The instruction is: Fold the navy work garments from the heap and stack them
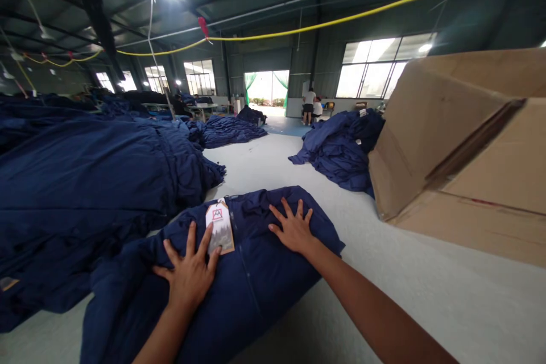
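A navy blue jacket [273, 287] with a zip down its middle lies in front of me on the pale surface. My left hand [190, 273] rests on it with fingers spread, its fingertips at the lower edge of a white and brown hang tag [219, 217]. Farther right, my right hand [293, 227] lies flat on the upper part of the jacket, fingers apart. Neither hand grips anything. The jacket's lower left part is bunched into folds.
Navy garments [85, 176] are heaped along the left. Another navy pile [341, 145] sits ahead to the right, beside a large cardboard box [469, 142]. A yellow cable [341, 24] hangs overhead. Two people stand or sit far off near the doorway.
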